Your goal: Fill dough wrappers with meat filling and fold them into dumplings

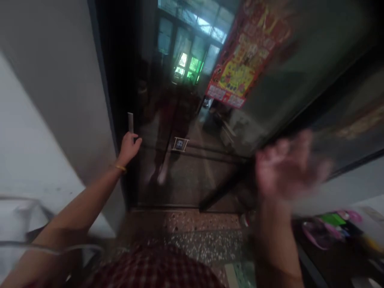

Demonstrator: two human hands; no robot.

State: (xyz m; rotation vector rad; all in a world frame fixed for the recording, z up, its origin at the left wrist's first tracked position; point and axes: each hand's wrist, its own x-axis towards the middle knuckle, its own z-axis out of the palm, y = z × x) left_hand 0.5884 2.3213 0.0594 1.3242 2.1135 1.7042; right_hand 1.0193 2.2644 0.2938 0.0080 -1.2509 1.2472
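Observation:
A dark-framed glass door (192,180) stands in front of me, reflecting windows and a figure. My left hand (129,146) is at the door's left edge, its fingers curled at the metal door handle (131,120) with the thumb apart. A yellow band circles that wrist. My right hand (289,166) is raised at the right, palm up and fingers spread, blurred by motion. Nothing shows in it. A red and yellow poster (240,64) hangs on the glass, and a small square sticker (180,144) is lower down.
A grey wall post (75,80) borders the door on the left. Speckled stone flooring (210,244) runs along the threshold. At the lower right, a dark surface holds a pink-rimmed item (322,234) and other small things. A pale cable (54,251) crosses at lower left.

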